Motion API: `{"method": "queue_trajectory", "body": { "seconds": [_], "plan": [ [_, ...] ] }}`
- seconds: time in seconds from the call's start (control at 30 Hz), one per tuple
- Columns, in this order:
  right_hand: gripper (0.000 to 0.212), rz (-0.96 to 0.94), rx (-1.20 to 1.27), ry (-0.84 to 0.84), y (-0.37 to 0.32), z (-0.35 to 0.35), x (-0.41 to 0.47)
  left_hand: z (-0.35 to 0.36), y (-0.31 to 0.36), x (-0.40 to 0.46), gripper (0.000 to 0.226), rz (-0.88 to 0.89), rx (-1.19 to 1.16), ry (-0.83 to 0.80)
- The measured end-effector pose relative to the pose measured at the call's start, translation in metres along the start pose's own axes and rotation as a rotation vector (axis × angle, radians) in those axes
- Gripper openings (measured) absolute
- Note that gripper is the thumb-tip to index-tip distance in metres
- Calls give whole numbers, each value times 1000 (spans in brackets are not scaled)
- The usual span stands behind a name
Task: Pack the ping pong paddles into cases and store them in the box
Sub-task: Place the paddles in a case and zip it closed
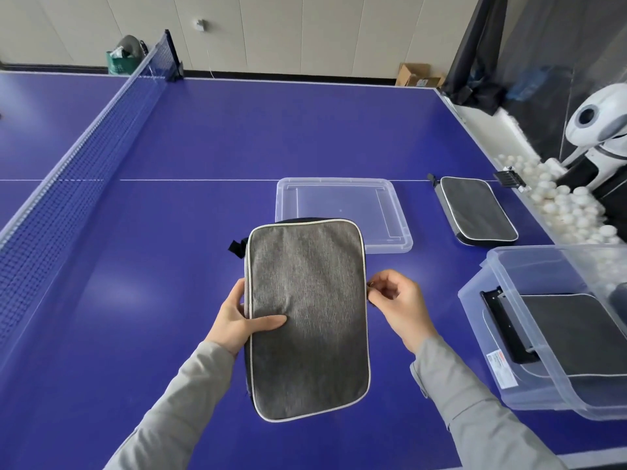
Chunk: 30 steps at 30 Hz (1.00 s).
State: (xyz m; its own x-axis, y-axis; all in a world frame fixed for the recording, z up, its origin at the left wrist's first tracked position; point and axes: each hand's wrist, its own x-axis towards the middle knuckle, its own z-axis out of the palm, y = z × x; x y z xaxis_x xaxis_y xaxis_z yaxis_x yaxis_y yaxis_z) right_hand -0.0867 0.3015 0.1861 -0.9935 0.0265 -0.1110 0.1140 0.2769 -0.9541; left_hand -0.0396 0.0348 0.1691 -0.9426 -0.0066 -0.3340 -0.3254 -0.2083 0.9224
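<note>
A grey fabric paddle case (307, 317) with light piping is held above the blue table, its long side pointing away from me. My left hand (239, 317) grips its left edge, thumb lying across the front. My right hand (397, 300) pinches a small zipper pull at the case's right edge. A second grey case (476, 210) lies flat on the table at the right. A third case (573, 337) lies inside the clear plastic box (502, 293) at the right edge. No paddle is visible.
The clear box lid (395, 247) lies flat on the table just beyond the held case. The net (78, 157) crosses the table at the left. Several white balls (559, 205) fill a trough along the right edge, beside a white ball machine (597, 130).
</note>
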Motion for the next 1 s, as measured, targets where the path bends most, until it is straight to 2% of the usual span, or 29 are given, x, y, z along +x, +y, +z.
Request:
{"method": "queue_trajectory", "body": {
  "seconds": [0.27,0.43,0.63,0.77,1.0],
  "plan": [
    [20,15,34,64,-2,-3,8,0,12,4,71,49,151,-52],
    [23,-33,84,138,-18,-18,25,-6,16,3,72,32,351,-108],
    [17,-96,-84,18,-30,-22,30,-9,15,2,68,44,527,-100],
    [21,-152,-161,-20,-41,-15,32,-10,28,7,65,108,780,-130],
    [15,-275,-205,-42,-61,7,25,-8,51,15,66,140,1076,-190]
  ]
}}
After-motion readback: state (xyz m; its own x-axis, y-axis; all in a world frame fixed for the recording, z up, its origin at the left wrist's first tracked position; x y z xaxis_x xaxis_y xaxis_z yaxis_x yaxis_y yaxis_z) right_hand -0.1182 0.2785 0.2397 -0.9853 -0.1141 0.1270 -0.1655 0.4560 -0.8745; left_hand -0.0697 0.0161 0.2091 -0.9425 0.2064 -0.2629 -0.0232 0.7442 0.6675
